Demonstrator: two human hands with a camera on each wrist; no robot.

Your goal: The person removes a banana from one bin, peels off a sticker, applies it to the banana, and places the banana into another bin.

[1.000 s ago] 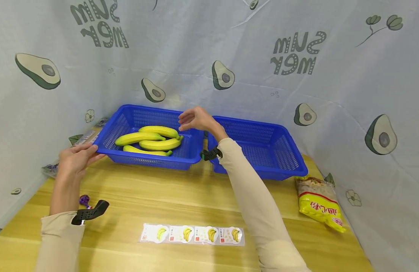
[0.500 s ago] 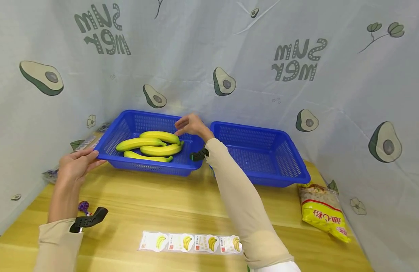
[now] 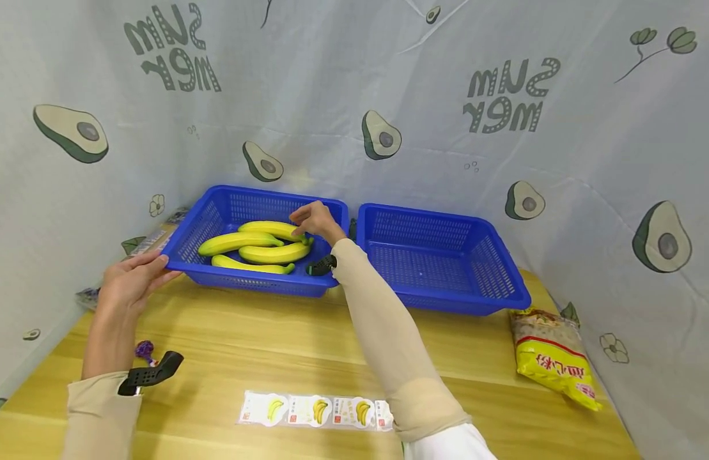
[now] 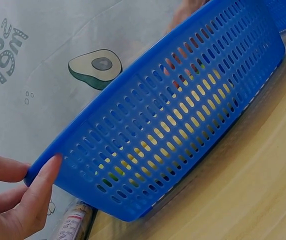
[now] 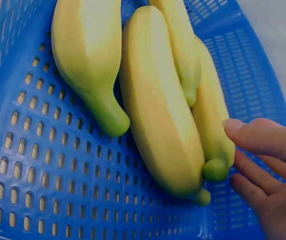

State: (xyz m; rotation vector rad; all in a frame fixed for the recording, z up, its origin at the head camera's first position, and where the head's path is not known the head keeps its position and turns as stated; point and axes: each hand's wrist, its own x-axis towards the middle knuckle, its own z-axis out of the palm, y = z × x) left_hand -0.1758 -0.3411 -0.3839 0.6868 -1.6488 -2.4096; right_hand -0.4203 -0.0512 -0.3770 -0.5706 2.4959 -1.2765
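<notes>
My left hand (image 3: 126, 281) pinches the near left corner of the left blue plastic basket (image 3: 256, 281), thumb and fingers at its rim in the left wrist view. Several yellow bananas with green tips lie in this basket. Inside it, at its right part, my right hand (image 3: 316, 220) reaches over the tip of the rearmost banana (image 3: 268, 228). In the right wrist view, the thumb tip (image 5: 233, 126) is right at that banana's side, and the other fingers extend beside its green end, not curled round it. A front banana (image 3: 253, 264) lies along the basket's near wall.
A second blue basket (image 3: 423, 265) with a bare bottom stands to the right. Beyond its right corner lies a yellow food packet (image 3: 552, 358). A strip of banana stickers (image 3: 314, 411) lies on the wooden table (image 3: 245, 345), partly behind my right sleeve. A purple-wrapped lollipop (image 3: 144, 349) is near my left wrist.
My right hand has moved left and down, from above the left basket's right side to the rearmost banana's tip. My left hand has stayed on the basket's corner.
</notes>
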